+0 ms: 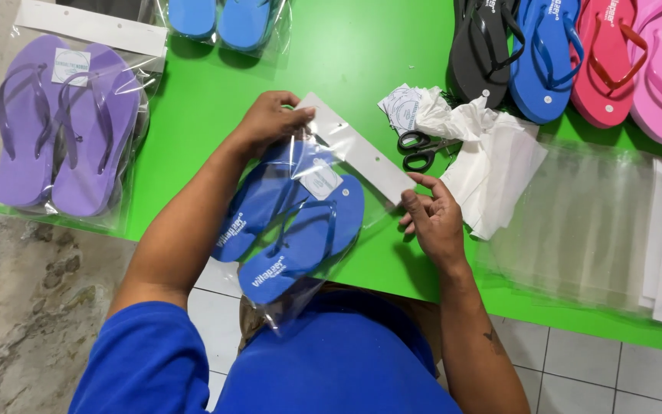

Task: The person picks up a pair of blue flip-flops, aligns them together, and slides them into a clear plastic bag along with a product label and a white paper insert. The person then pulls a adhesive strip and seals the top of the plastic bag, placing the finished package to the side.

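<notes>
A bright green table [193,115] stands over a pale tiled floor [584,360].

Bare green table [346,54] lies open at the far middle, between the bagged blue flip-flops [220,19] far left and the row of loose flip-flops [576,61] far right. Right of centre, scissors [419,149] and crumpled white paper [484,153] crowd the way, and a stack of clear bags [576,222] fills the near right. The bagged purple flip-flops [67,126] block the left edge. A narrow green strip stays free just left of the bagged blue pair [293,230].
</notes>
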